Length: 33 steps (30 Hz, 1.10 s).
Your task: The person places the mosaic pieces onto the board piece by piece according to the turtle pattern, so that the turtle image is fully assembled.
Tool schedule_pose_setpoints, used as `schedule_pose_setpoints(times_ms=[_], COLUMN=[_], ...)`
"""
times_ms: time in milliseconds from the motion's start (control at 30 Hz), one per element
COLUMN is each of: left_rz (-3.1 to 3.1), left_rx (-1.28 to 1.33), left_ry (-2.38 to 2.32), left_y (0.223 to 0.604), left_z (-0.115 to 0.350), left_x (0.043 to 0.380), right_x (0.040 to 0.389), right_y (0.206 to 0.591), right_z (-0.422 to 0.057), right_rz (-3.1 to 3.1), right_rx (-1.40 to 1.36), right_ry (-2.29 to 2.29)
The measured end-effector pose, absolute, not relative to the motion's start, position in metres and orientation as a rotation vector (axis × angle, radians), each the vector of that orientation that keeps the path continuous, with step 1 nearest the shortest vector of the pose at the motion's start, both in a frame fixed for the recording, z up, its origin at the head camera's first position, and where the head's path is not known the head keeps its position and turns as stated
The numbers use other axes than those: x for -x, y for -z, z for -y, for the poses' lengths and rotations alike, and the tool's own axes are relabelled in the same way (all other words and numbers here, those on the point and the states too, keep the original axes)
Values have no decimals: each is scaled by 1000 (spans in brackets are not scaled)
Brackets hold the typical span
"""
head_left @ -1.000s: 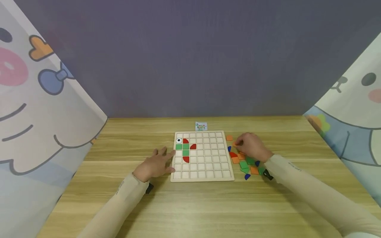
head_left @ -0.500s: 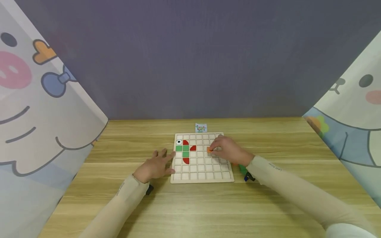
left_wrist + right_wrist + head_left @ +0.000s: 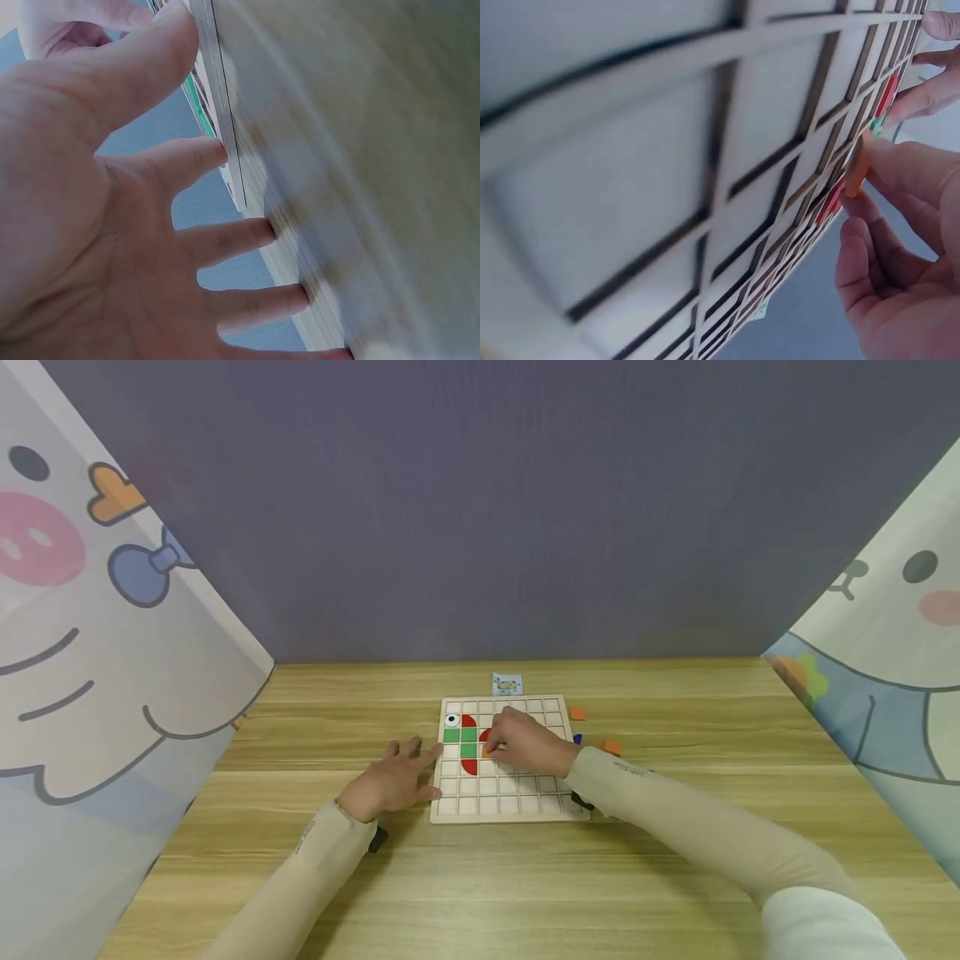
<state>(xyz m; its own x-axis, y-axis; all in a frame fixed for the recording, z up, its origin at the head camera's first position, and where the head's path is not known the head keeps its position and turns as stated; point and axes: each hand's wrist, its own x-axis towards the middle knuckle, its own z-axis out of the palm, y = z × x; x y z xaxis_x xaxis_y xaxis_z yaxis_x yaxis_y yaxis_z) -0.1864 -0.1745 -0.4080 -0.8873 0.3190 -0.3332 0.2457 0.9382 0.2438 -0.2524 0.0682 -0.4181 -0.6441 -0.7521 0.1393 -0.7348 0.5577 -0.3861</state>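
A pale wooden grid board (image 3: 510,807) lies on the table. Its left part bears green square tiles (image 3: 468,749), red quarter-round tiles (image 3: 469,767) and a white tile with a black dot (image 3: 452,720). My right hand (image 3: 531,745) pinches an orange square tile (image 3: 860,165) between thumb and fingertip, over a cell just below a red tile and right of the green ones. Whether the orange tile touches the board I cannot tell. My left hand (image 3: 390,785) lies spread, its thumb and index finger touching the board's left edge, the other fingertips on the table.
Right of the board lie orange tiles (image 3: 577,713) and a blue tile (image 3: 577,738); the right sleeve (image 3: 675,802) covers the area below them. A small picture card (image 3: 507,684) lies behind the board. A dark wall (image 3: 517,527) rises at the table's back edge.
My right hand has taken an orange tile from the loose pieces at the right and carried it left over the board, beside the green tiles. My left hand has stayed in place.
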Motion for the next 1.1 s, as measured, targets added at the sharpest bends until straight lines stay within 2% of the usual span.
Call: schedule_pose_setpoints(times_ms=[400, 800, 1100], left_rz=[-2726, -2718, -2712], left_rx=[-422, -418, -407], left_ry=[-267, -283, -308], left_y=[408, 407, 409], left_z=[172, 171, 175], left_x=[188, 188, 189], right_x=[254, 267, 272], right_y=[418, 419, 408], right_z=[-67, -75, -117], right_rz=[-2759, -2704, -2787], right_rx=[1331, 1258, 1226], right_ry=[566, 705, 807])
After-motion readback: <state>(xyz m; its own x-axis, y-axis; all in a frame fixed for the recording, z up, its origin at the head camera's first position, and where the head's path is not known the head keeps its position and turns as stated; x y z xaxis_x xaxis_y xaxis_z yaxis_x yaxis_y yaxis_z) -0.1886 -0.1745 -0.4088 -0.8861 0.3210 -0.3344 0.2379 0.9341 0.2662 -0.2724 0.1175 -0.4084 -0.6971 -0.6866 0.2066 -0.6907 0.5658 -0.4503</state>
